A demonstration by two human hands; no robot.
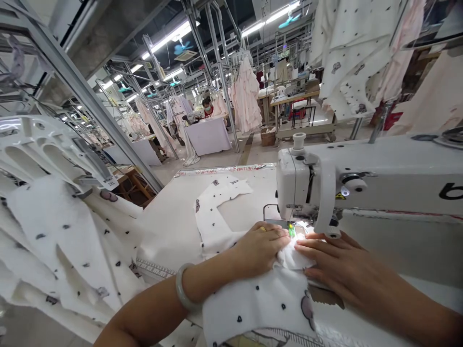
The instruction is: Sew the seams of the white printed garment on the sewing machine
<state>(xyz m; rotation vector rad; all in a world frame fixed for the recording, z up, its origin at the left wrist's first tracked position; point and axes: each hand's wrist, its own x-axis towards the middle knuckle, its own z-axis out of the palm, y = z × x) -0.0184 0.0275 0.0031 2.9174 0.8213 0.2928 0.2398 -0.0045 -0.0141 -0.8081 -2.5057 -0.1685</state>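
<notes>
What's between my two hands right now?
A bunched fold of white fabric, touched by left hand and right hand, in front of the sewing machine; head view shows it.

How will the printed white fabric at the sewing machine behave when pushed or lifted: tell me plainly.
Probably floppy: the printed fabric bunches into folds under the left hand. Likely light, since it lies thin and flat on the table. It may wrinkle rather than slide whole; the right hand also presses it flat.
</notes>
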